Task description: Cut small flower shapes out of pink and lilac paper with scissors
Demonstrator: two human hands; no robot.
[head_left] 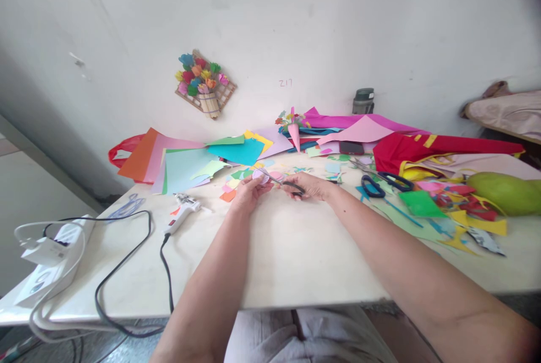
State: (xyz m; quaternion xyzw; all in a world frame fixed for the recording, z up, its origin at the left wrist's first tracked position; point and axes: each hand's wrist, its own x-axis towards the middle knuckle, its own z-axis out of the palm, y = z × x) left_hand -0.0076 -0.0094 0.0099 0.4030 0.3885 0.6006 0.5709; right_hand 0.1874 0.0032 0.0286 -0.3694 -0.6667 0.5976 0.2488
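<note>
Near the middle of the table, my left hand (250, 191) pinches a small pale lilac piece of paper (261, 176) between thumb and fingers. My right hand (307, 186) is closed round the dark handles of small scissors (293, 186). Their blades point left and reach the lilac paper. Small coloured paper scraps (242, 175) lie just behind and beside my left hand. My fingers hide part of the paper's lower edge.
A white glue gun (181, 217) and its black cord lie left, beside a power strip (54, 267). Coloured sheets (181, 168) run along the back. At right are larger scissors (382, 180), red cloth (393, 151), scraps and a green fruit (502, 193).
</note>
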